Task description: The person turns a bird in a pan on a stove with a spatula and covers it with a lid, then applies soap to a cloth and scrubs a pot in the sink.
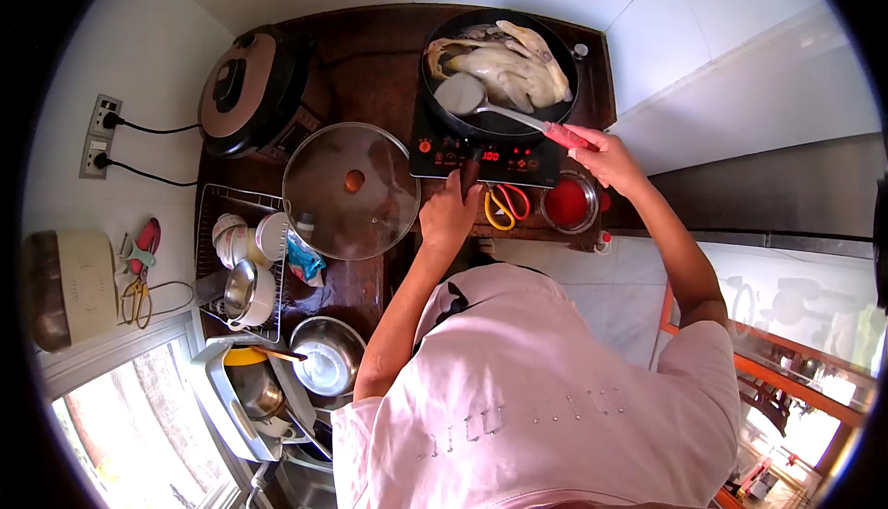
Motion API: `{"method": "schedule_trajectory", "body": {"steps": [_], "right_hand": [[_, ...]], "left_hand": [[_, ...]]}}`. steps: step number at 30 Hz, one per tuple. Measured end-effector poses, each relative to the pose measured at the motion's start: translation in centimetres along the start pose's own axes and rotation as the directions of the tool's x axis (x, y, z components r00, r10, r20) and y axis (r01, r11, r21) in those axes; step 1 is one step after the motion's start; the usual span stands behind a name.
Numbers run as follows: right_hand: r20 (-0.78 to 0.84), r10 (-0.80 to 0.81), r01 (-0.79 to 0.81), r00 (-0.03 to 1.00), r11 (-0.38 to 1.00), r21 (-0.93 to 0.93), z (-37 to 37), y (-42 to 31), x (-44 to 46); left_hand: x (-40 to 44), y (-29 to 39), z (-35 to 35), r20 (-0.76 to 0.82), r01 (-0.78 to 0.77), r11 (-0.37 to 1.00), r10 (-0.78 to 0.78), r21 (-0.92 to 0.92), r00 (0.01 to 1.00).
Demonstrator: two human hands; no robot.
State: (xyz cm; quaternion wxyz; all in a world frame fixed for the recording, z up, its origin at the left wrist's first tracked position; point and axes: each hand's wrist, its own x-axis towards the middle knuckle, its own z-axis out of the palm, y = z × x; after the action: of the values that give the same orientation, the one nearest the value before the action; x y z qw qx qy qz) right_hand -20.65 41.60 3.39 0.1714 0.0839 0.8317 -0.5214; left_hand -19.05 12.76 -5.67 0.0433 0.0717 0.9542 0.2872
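Note:
My left hand is wrapped round the dark handle of a black wok. A whole plucked bird, pale and wet, lies in liquid inside the wok. In my right hand is the red grip of a metal ladle. The ladle's bowl sits inside the wok's near left side, against the bird, and looks full of cloudy liquid. Beneath the wok is a black induction cooker with lit red digits. Yellow and red scissor handles and a bowl of red stuff lie near its front edge.
Left of the cooker rests a glass lid with a brown knob. Behind it stands a rice cooker. A wire rack holds crockery. A metal bowl is beside my left elbow. Walls border the counter's back and right.

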Motion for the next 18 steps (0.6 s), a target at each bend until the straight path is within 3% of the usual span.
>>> {"method": "schedule_trajectory", "body": {"steps": [3, 6, 7, 10, 14, 17, 18], "right_hand": [[-0.111, -0.040, 0.029, 0.993, 0.994, -0.107, 1.0, -3.4, 0.4], [-0.213, -0.358, 0.308, 0.909, 0.922, -0.236, 2.1, -2.5, 2.5], [-0.221, -0.299, 0.257, 0.928, 0.946, -0.199, 2.3, -3.1, 2.0], [-0.236, -0.385, 0.300, 0.892, 0.896, -0.327, 2.3, -2.8, 0.6], [-0.168, -0.313, 0.247, 0.935, 0.913, -0.324, 0.8, -1.2, -1.6], [-0.094, -0.376, 0.338, 0.922, 0.898, -0.281, -0.4, 2.0, -1.7], [-0.076, -0.219, 0.192, 0.973, 0.945, -0.263, -0.4, 0.5, -2.3]], "left_hand": [[-0.1, 0.4, -0.4, 0.014, 0.007, 0.999, -0.008, 0.033, 1.000], [0.0, 0.1, -0.2, -0.007, -0.020, 1.000, 0.020, 0.005, 1.000], [-0.1, 0.0, -0.2, -0.011, -0.018, 1.000, 0.018, 0.013, 1.000], [0.0, 0.2, -0.2, -0.013, 0.001, 1.000, -0.001, 0.015, 1.000], [-0.2, 0.4, -0.5, 0.004, 0.026, 0.999, -0.026, -0.021, 1.000], [-0.2, 0.3, -0.4, -0.010, 0.021, 0.999, -0.021, -0.033, 1.000], [-0.2, 0.3, -0.3, -0.015, 0.019, 0.999, -0.019, -0.032, 1.000]]}}
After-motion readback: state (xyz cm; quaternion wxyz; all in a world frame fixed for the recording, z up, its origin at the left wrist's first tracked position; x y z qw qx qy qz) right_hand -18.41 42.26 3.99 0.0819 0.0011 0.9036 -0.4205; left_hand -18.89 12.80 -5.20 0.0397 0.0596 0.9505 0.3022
